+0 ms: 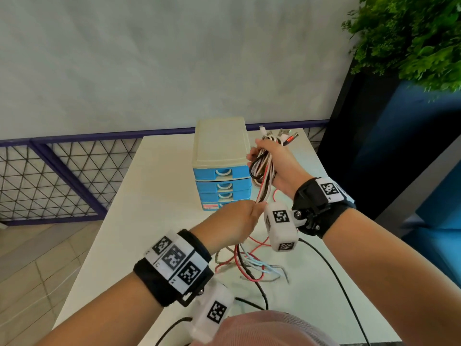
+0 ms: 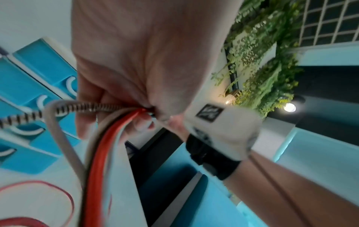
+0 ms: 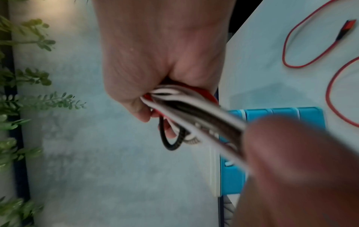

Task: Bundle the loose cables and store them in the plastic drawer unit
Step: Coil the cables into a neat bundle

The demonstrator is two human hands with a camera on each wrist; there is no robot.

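Observation:
My right hand (image 1: pixel 270 156) grips a looped bundle of cables (image 1: pixel 263 171), red, white, black and braided, just right of the drawer unit (image 1: pixel 220 156). USB plugs (image 1: pixel 287 136) stick out above its fist. My left hand (image 1: pixel 239 218) pinches the same strands lower down, in front of the bottom drawer. In the left wrist view the left hand (image 2: pixel 147 110) holds red, grey and braided cables (image 2: pixel 101 145). The right hand (image 3: pixel 155 98) clutches the cable bundle (image 3: pixel 194 116) in the right wrist view. The loose tails (image 1: pixel 252 265) trail onto the white table (image 1: pixel 154 221).
The drawer unit has a cream top and blue drawers (image 1: pixel 222 187), all pushed in. A red cable loop (image 3: pixel 310 46) lies on the table. A plant (image 1: pixel 414 38) and a blue seat (image 1: pixel 424 196) stand to the right; a mesh railing (image 1: pixel 62 176) is at left.

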